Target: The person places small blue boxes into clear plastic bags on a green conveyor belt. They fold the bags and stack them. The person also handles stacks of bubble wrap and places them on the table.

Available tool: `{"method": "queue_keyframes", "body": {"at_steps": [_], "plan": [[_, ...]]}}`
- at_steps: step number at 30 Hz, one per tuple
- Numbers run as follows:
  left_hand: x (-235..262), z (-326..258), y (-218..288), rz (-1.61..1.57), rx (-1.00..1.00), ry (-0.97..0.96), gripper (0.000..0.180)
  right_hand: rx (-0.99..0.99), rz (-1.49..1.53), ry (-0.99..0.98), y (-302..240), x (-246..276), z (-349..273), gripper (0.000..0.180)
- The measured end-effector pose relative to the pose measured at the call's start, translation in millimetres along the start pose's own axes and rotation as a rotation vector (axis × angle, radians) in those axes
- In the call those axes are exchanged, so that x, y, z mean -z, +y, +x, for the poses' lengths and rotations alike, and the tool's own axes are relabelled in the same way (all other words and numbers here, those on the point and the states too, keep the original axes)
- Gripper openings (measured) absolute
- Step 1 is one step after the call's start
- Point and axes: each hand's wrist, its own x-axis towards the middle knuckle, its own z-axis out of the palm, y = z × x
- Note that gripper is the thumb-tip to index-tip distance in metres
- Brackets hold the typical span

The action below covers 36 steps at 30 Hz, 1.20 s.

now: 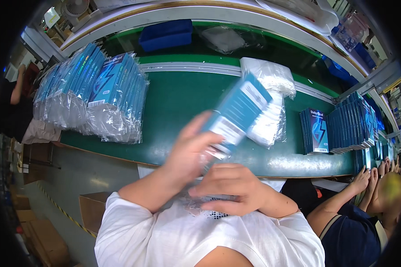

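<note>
Upward, a blue box (240,113) slants from the gripping left hand (189,149); grasp by right hand (231,187) unclear.

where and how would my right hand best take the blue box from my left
Probably by the upper part of its right long edge, coming from the right: the box slants up to the right, the left hand covers its lower left end, and that edge looks free. Pinch it face to back with the right hand; blur makes its thickness hard to judge.
</note>
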Motion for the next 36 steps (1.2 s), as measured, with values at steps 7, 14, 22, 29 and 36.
{"method": "queue_keyframes", "body": {"at_steps": [7,14,22,29,36], "plan": [[51,-23,119,1.602,-1.311,0.659,0.042,0.073,0.852,-0.105,-32,17,29,0.013],[89,-11,118,1.885,-0.752,0.877,0.041,0.158,1.142,-0.231,-33,3,40,0.013],[38,-7,80,1.748,-1.265,0.737,0.041,0.215,1.018,-0.24,-37,16,26,0.012],[17,43,-22,1.573,-0.869,-0.228,0.014,-0.218,-0.397,0.955,-23,112,-41,0.008],[15,84,-46,1.708,-0.787,-0.511,0.031,-0.905,-1.568,0.896,13,183,-126,0.068]]}}
